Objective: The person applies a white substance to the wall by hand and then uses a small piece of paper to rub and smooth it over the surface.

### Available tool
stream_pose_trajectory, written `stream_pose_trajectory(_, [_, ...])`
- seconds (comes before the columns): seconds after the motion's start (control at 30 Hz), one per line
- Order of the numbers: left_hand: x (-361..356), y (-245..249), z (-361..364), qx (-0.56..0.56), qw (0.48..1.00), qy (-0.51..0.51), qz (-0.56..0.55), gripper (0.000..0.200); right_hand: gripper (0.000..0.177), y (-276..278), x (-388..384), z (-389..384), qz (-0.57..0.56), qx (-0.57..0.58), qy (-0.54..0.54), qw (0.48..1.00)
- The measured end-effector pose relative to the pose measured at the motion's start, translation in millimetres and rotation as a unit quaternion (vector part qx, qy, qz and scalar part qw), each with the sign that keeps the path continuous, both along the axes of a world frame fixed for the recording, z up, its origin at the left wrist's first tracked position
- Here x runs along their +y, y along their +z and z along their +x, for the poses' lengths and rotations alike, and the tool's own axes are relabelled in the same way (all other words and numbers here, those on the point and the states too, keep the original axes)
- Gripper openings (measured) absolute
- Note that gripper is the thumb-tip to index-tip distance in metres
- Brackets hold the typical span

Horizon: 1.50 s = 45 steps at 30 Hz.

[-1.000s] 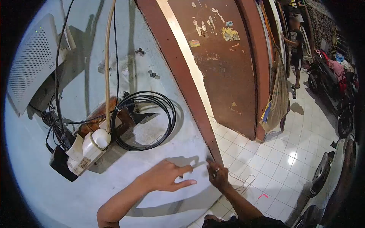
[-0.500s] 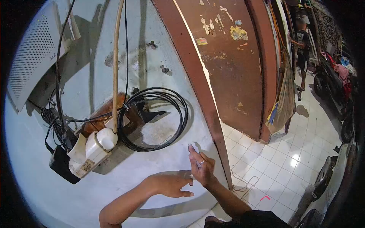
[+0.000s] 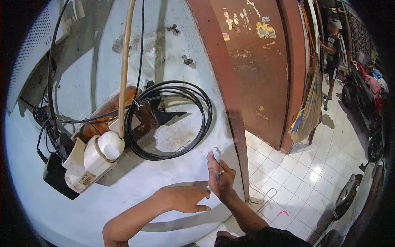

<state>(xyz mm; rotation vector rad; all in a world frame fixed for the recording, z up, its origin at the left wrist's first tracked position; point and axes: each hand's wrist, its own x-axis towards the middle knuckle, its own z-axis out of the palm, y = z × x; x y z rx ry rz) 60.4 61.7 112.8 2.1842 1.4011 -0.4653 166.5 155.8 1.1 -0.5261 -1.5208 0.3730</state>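
Wall: black cable coil hangs above both hands. R hand has shifted off door frame onto wall, fingers pinching small white piece against plaster. L hand has dropped beside it, flat on wall, fingers spread.

Black coiled cable, white plug, reddish-brown door, pale wall

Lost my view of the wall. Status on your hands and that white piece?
Right hand shut on small white piece, pressed to wall beside door frame. Left hand open, just below. Black cable coil above, apart from both.
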Motion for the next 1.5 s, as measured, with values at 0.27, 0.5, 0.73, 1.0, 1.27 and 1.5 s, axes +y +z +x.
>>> stream_pose_trajectory(0.27, [-1.7, 10.4, 8.4, -0.007, 1.000, 0.013, -0.004, 0.051, 0.040, 44.4, 8.0, 5.6, -0.020, 0.051, 0.026, 0.998])
stream_pose_trajectory(0.5, [7.1, 19.4, 15.8, 0.019, 0.999, 0.002, -0.037, 0.043, 0.039, 4.5, -2.9, 5.3, 0.017, 0.044, 0.054, 0.997])
stream_pose_trajectory(0.73, [3.4, 20.8, 10.7, 0.011, 1.000, 0.003, -0.016, 0.046, 0.047, 21.6, 13.7, -4.8, 0.076, 0.078, 0.009, 0.994])
stream_pose_trajectory(1.0, [3.7, 23.8, 15.2, 0.009, 0.999, 0.019, -0.041, 0.047, 0.031, 9.0, -4.1, 2.4, -0.011, 0.064, 0.058, 0.996])
stream_pose_trajectory(1.27, [1.4, 13.7, 10.7, 0.010, 1.000, -0.017, 0.010, 0.046, 0.032, 31.1, 2.8, 11.0, -0.037, 0.057, 0.094, 0.993])
stream_pose_trajectory(1.5, [4.4, 24.2, 15.8, 0.021, 0.998, 0.028, -0.047, 0.047, 0.038, 14.8, 11.6, 4.9, 0.052, 0.069, 0.047, 0.995])
